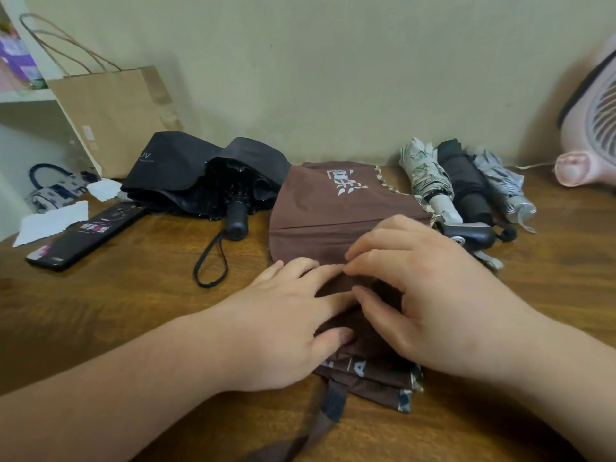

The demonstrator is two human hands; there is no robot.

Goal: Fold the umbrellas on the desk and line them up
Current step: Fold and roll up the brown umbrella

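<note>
On the desk (133, 311), right of a loose black umbrella (206, 175), the left hand (290, 321) lies palm down, fingers straight, pressing the central brown umbrella (333, 208), while the arched right hand (430, 295) pinches its cloth with curled fingers, left of three folded umbrellas (463, 181).

Landmark: the umbrella under my hands (333, 208), lying mid-desk (133, 311).

- On its near half: my left hand (286, 328) and right hand (433, 305), fingertips meeting.
- Left of it, up against its far corner: half-open umbrella (200, 175), strap trailing toward me.
- Further left: flat packet (86, 235) and paper scraps (53, 221), with a paper bag (113, 118) behind them against the wall (333, 61).
- Right of it, just beside: three folded umbrellas (466, 185) side by side, handles toward me.
- Further right, by the wall: fan (593, 128).
</note>
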